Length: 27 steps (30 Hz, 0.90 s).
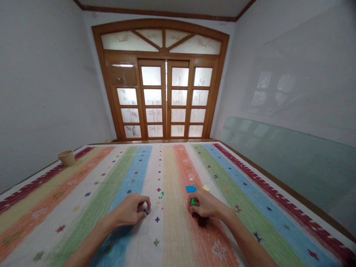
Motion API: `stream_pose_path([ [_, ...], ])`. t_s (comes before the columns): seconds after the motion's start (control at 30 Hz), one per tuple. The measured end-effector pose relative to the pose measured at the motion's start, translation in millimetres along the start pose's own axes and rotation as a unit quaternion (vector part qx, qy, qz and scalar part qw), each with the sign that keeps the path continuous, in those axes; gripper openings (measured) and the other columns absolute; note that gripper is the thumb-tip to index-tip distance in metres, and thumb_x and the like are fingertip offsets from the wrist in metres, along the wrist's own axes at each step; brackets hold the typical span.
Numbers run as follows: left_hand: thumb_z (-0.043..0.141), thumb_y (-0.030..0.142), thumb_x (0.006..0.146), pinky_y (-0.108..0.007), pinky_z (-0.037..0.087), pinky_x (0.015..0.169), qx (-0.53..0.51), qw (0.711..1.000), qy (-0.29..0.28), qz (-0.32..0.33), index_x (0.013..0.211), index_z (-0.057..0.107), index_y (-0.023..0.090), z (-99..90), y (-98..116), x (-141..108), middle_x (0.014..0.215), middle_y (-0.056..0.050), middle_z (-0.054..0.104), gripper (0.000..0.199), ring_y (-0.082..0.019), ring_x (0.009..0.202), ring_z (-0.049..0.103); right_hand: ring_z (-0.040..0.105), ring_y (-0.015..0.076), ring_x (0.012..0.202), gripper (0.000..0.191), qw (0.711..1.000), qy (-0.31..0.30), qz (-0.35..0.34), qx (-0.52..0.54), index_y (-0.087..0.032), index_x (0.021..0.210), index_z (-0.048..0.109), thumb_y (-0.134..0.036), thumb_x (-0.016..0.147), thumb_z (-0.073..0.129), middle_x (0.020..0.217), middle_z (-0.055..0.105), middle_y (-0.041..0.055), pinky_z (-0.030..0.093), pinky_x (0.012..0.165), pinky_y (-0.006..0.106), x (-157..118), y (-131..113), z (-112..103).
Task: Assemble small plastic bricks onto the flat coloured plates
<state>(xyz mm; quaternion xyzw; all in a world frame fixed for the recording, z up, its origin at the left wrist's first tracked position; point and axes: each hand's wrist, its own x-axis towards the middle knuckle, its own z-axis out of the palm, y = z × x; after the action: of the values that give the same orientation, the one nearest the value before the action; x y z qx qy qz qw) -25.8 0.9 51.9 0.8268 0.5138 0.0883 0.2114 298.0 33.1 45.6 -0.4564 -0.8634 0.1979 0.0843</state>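
My left hand (133,209) rests low over the striped cloth, its fingers curled round a small white and blue piece (145,207). Across from it, my right hand (204,204) pinches a small bright green piece (193,202) above the orange stripe. Just beyond the right fingers lie a flat blue piece (191,189) and a pale yellow piece (206,188). Small green bits (162,194) sit between the hands, with a tiny red bit (162,208) nearer to me. Fingers partly hide both held pieces.
A tan cup (66,158) stands at the table's far left edge. The striped cloth (169,237) covers the table. Behind it are wooden doors (166,111) with glass panes, and a pale green glass panel (278,155) leans along the right wall.
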Motion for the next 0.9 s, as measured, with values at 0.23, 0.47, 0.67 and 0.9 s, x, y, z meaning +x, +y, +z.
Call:
stream_pose_path([
  [0.23,0.059,0.021,0.068,-0.024,0.027,0.060,0.012,1.000,-0.006,-0.007,0.084,0.071,0.022,3.0,-0.3,0.7,0.055,0.006,0.048,0.019,-0.012,0.055,0.046,0.054,0.0134,0.062,0.019,1.000,0.010,-0.010,-0.005,-0.020,0.081,0.075,-0.012,0.069,0.064,0.068,0.066,0.0000,0.031,0.055,0.022,0.0,0.8,2.6],
  [0.47,0.061,0.023,0.072,-0.023,0.030,0.060,0.014,1.000,0.012,0.002,0.083,0.074,0.024,7.4,-6.3,2.0,0.056,0.005,0.053,0.018,-0.012,0.055,0.050,0.051,0.0115,0.056,0.023,1.000,0.008,-0.013,0.005,-0.019,0.080,0.075,-0.008,0.068,0.059,0.062,0.064,-0.0012,0.029,0.052,0.021,-0.1,-3.9,2.4],
  [0.67,0.060,0.029,0.078,-0.024,0.032,0.062,0.015,1.000,0.020,-0.006,0.084,0.076,0.023,9.2,-4.0,3.8,0.059,0.003,0.058,0.018,-0.013,0.058,0.054,0.049,0.0108,0.055,0.026,0.999,0.020,-0.025,-0.006,-0.019,0.082,0.075,-0.006,0.068,0.057,0.059,0.062,-0.0015,0.028,0.052,0.021,0.5,-7.5,3.9],
  [0.9,0.062,0.029,0.079,-0.024,0.030,0.059,-0.003,1.000,0.016,0.000,0.084,0.078,0.026,11.8,13.3,2.1,0.056,0.004,0.057,0.017,-0.012,0.055,0.049,0.049,0.0110,0.054,0.025,0.999,0.027,-0.044,0.000,-0.018,0.082,0.076,-0.010,0.070,0.056,0.059,0.062,-0.0007,0.029,0.053,0.022,1.7,-11.1,9.9],
])
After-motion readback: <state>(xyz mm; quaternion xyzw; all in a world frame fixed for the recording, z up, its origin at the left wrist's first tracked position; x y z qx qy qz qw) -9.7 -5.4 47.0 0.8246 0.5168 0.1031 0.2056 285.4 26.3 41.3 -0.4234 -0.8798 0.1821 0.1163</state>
